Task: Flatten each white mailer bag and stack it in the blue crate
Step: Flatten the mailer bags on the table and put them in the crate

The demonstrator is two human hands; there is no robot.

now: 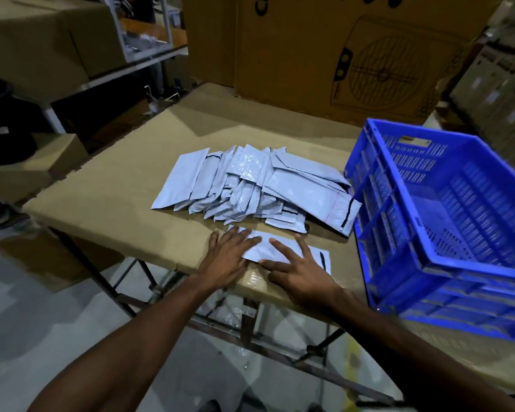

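One white mailer bag [265, 248] lies flat near the table's front edge. My left hand [228, 258] rests palm down on its left end, fingers spread. My right hand [299, 273] presses on its right half, fingers spread, with the bag's black-striped flap showing past the fingertips. Behind them lies a loose pile of white mailer bags [259, 185], several overlapping. The blue crate [399, 185] stands at the right, tilted toward me, and nothing shows inside it.
The table is covered with brown cardboard [116, 185]; its front edge runs just under my wrists. Large cardboard boxes [324, 55] stand behind the table. A dark round object [3, 120] and more boxes sit at the left. Grey floor lies below.
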